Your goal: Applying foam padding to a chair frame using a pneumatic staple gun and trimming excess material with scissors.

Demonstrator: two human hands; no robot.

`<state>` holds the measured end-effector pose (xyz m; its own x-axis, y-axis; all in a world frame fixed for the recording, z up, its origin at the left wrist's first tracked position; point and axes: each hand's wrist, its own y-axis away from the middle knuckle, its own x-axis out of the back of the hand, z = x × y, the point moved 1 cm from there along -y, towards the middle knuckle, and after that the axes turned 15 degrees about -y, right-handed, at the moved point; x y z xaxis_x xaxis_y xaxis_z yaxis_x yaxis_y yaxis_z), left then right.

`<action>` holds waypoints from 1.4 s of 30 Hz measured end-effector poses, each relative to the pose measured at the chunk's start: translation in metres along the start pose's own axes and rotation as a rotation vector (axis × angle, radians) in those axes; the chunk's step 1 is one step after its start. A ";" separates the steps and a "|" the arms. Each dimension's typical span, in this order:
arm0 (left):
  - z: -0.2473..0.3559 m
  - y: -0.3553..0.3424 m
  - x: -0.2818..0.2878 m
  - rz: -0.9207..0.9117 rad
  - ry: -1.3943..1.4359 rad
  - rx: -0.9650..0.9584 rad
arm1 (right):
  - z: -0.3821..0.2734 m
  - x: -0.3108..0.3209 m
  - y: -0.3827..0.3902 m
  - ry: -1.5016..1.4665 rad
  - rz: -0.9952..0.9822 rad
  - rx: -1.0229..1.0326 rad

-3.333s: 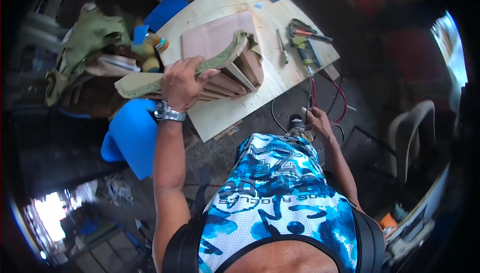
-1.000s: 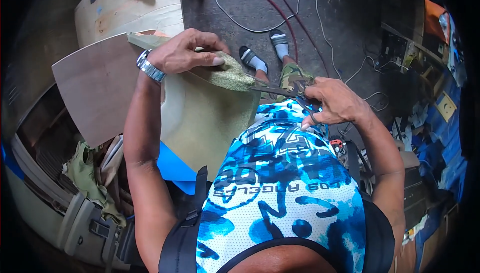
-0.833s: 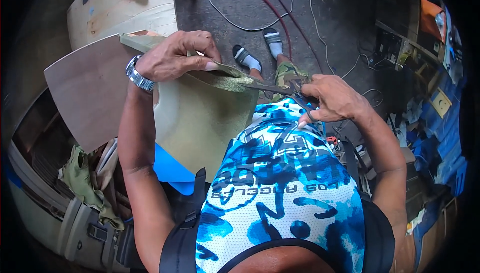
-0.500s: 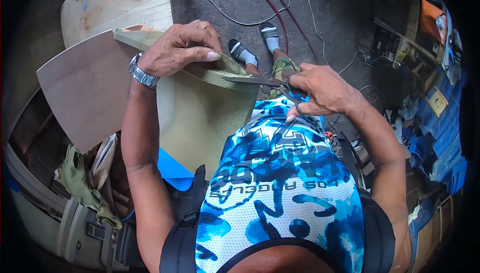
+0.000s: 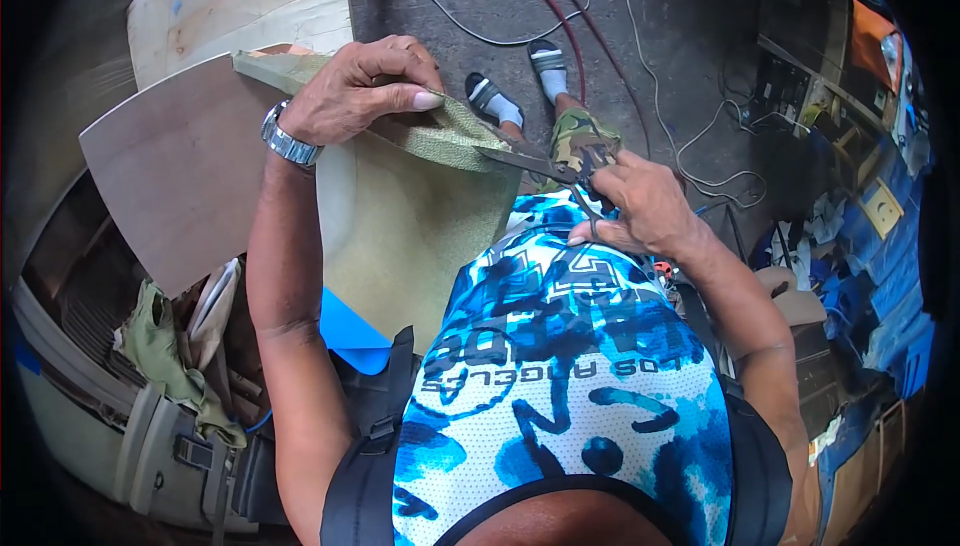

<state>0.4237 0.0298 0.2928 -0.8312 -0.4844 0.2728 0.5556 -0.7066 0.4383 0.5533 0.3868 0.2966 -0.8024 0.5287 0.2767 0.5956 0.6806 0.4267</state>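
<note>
- Left hand (image 5: 365, 96) pinches the green fabric (image 5: 455, 146) along the edge of the pale green panel (image 5: 395, 246), just ahead of the torso; right hand (image 5: 645, 204) grips the scissors (image 5: 525, 160), tip against that fabric.
- If the left pinch slips, I'd expect bunching and a crooked snip.
- Shirt (image 5: 570, 346) is right by the handles (1 careless dip could nick it).
- I can't make out 2 separate blades; tabletop (image 5: 290, 21) is cut off up top.
</note>
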 end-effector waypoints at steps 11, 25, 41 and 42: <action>0.000 -0.006 0.007 0.036 -0.069 -0.033 | -0.017 -0.001 0.002 -0.113 0.010 -0.061; 0.010 -0.014 0.007 -0.025 -0.208 -0.066 | -0.009 0.064 -0.016 0.004 -0.309 -0.247; 0.006 -0.039 0.009 -0.152 -0.340 -0.147 | -0.027 0.054 -0.042 -0.037 -0.292 -0.109; 0.007 -0.037 0.009 -0.148 -0.342 -0.146 | -0.026 0.055 -0.041 -0.040 -0.349 -0.175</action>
<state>0.3960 0.0550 0.2850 -0.8473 -0.1900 0.4959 0.4060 -0.8337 0.3743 0.4840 0.3742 0.3167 -0.9513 0.3029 0.0567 0.2693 0.7280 0.6305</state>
